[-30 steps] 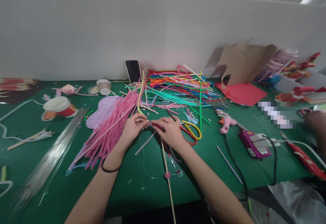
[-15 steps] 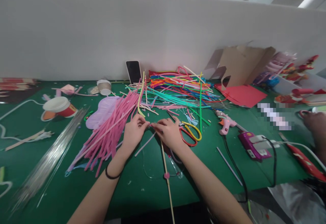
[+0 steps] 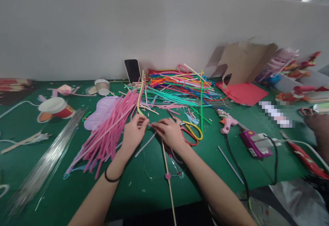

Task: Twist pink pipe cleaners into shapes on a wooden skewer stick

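My left hand (image 3: 134, 133) and my right hand (image 3: 168, 132) meet fingertip to fingertip over the middle of the table. Both pinch a small pink piece (image 3: 150, 125), mostly covered by the fingers; its kind is unclear. Below my right hand a thin wooden stick (image 3: 166, 157) runs toward me, bearing a pink bead-like lump (image 3: 168, 176). A pale lilac pipe cleaner (image 3: 145, 145) lies beneath the hands. Scissors (image 3: 191, 132) with red and yellow handles rest right beside my right hand. Left of my left hand spreads a bundle of pink pipe cleaners (image 3: 113, 130).
Behind lies a heap of coloured pipe cleaners (image 3: 177, 89), near a propped phone (image 3: 132, 71). On the right are a pink glue gun (image 3: 227, 122), a purple power strip (image 3: 254, 143) and another person's hand (image 3: 315, 123). A paper cup (image 3: 57, 108) and wire bundle (image 3: 48, 161) occupy the left.
The view has shifted slightly, so the table things sit a little farther left and higher. My fingertips have parted a little, showing more of the pink piece.
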{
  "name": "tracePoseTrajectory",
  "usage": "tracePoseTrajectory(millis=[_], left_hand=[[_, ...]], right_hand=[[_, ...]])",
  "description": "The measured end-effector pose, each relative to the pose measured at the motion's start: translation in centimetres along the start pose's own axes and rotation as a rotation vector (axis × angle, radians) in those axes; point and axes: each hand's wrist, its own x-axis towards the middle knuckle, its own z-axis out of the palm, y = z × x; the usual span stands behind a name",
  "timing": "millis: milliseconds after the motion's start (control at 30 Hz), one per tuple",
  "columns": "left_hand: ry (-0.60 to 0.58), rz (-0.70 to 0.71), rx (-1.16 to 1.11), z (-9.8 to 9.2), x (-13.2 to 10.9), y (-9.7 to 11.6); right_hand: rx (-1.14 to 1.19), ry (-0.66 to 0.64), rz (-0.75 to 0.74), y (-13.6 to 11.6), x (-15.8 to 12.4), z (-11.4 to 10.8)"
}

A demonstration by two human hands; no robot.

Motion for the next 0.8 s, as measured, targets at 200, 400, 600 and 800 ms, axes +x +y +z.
tracePoseTrajectory(millis=[200, 400, 600, 800], left_hand=[[-0.366, -0.474, -0.491, -1.2, 0.9, -0.9], [-0.465, -0.627, -0.643, -1.4, 0.9, -0.6], [-0.489, -0.677, -0.675, -1.4, 0.9, -0.6], [-0.489, -0.685, -0.663, -1.5, 1.0, -0.7]], right_hand=[[0.031, 0.043, -0.034, -0.3, 0.0, 0.2], [0.050, 0.029, -0.017, -0.3, 0.0, 0.2], [0.053, 0.004, 0.000, -0.1, 0.1, -0.1], [0.045, 0.011, -0.026, 0.0, 0.1, 0.0]])
